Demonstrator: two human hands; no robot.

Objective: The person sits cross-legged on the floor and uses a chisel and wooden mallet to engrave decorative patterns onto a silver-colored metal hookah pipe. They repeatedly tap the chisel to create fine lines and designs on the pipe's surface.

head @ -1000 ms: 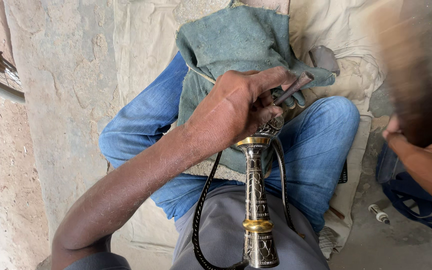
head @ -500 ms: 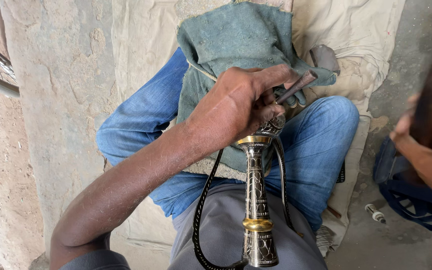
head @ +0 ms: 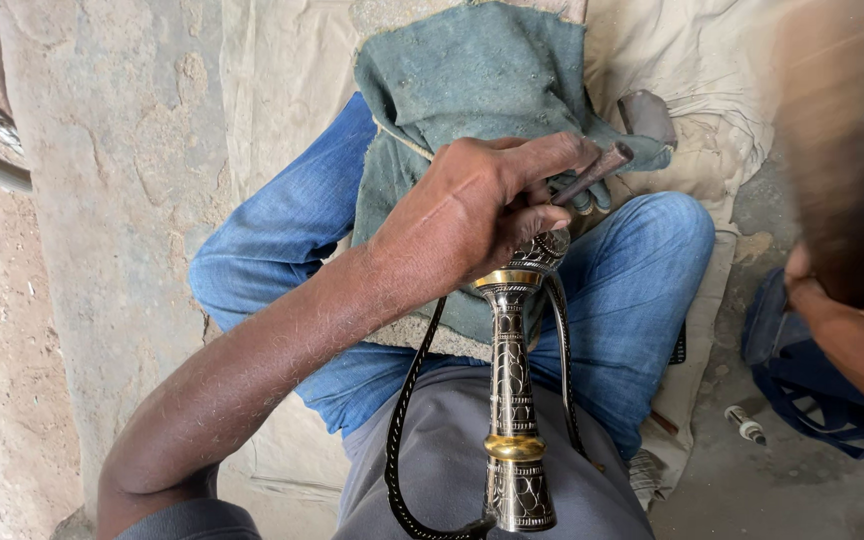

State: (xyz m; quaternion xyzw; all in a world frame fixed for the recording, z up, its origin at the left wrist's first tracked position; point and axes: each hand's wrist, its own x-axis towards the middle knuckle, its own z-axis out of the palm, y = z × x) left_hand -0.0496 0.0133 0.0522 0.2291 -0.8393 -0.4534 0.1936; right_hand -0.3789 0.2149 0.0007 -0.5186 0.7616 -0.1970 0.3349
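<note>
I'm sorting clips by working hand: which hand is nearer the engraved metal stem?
Left. The left hand grips the top of the engraved metal stem; the right hand is off to the side, holding a blurred wooden object.

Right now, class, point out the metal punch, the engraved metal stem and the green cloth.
metal punch [head: 597,170], head view, on its upper shaft.
engraved metal stem [head: 512,385], head view, on its patterned middle.
green cloth [head: 472,80], head view, on its upper fold.

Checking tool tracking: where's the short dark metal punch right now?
Head view, upper centre: the short dark metal punch is pinched in the left hand, angled up-right over the green cloth, just above the engraved metal stem.
</note>
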